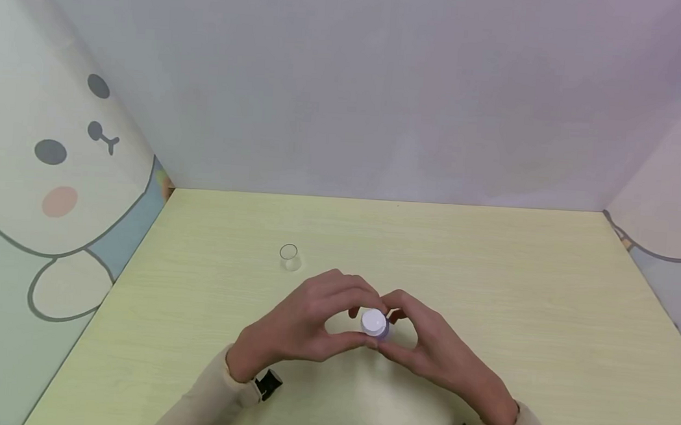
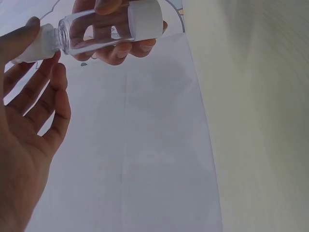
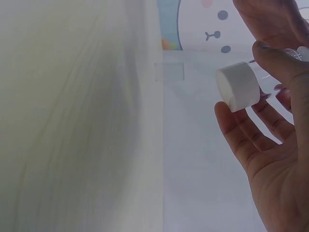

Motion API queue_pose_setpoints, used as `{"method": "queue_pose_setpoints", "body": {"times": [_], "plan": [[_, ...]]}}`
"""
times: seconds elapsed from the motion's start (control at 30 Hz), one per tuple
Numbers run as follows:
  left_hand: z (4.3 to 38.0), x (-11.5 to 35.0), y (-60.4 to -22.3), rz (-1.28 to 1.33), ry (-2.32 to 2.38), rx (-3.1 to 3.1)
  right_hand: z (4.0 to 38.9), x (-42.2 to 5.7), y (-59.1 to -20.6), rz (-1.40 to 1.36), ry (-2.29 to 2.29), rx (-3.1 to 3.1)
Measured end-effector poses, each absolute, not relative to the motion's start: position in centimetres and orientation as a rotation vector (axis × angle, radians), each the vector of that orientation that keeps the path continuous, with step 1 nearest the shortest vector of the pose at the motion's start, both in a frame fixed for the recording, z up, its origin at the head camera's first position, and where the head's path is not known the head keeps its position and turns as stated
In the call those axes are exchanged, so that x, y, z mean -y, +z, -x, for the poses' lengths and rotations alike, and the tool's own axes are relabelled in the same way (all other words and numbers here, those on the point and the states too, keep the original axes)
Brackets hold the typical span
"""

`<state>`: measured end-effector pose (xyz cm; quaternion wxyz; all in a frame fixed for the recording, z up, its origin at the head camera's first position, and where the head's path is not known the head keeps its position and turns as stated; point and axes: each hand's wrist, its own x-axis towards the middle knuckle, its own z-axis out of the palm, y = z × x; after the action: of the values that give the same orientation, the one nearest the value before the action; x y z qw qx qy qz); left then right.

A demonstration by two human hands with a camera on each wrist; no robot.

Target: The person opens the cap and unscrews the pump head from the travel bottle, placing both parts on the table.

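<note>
A small clear bottle point(image 2: 96, 37) with a white base point(image 3: 239, 88) and a white cap point(image 1: 374, 322) is held upright over the table, in front of the person. My left hand point(image 1: 325, 310) pinches the cap between thumb and fingers, as the left wrist view shows. Lower down, my right hand point(image 1: 429, 340) grips the clear body, thumb on one side and fingers wrapped behind it. The fingers show through the see-through wall. In the head view the cap covers most of the body, and both hands' fingertips meet closely around it.
A small clear cup point(image 1: 289, 259) stands on the pale wooden table point(image 1: 518, 269), beyond the left hand. A plain light wall point(image 1: 383, 91) rises behind the table, and side panels with cartoon prints flank it.
</note>
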<state>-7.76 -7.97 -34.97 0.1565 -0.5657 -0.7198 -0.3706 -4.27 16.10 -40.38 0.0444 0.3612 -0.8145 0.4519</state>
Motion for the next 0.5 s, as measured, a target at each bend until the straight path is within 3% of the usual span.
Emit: {"method": "queue_pose_setpoints", "body": {"times": [0.5], "plan": [[7.7,9.0,-34.5,1.460,-0.957,2.098,4.4,-16.1,-40.7,-1.093,1.378,2.474]]}}
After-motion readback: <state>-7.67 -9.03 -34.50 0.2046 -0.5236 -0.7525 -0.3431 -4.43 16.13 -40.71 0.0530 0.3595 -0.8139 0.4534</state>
